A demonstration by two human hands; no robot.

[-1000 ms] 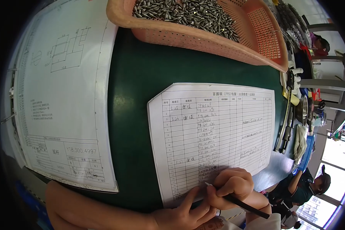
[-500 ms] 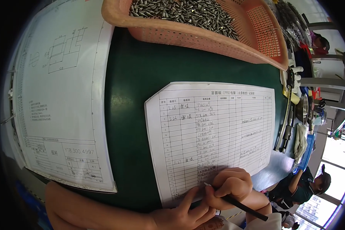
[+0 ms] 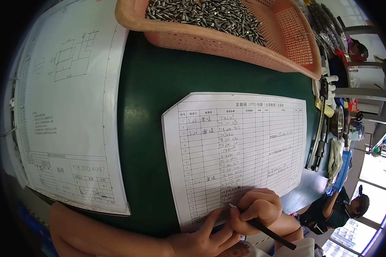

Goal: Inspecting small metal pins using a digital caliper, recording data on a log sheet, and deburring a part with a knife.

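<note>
A white record sheet [image 3: 240,150] with a printed table and handwritten rows lies on the dark green table [image 3: 158,85]. My right hand [image 3: 257,207] is closed around a black pen [image 3: 266,229], its tip touching the sheet's lower rows. My left hand [image 3: 206,237] rests just beside it at the sheet's bottom edge, fingers spread and flat on the paper, holding nothing. My left forearm runs along the near table edge.
A large technical drawing sheet [image 3: 68,107] covers the table's left side. A pink perforated basket [image 3: 244,47] full of several small metal pins sits at the far edge. Tools and clutter line the right edge [image 3: 330,124]. Another person [image 3: 343,205] sits at lower right.
The view has shifted slightly; the sheet and basket sit a touch lower and left. My right hand keeps the pen at the same lower rows. My left hand stays put.
</note>
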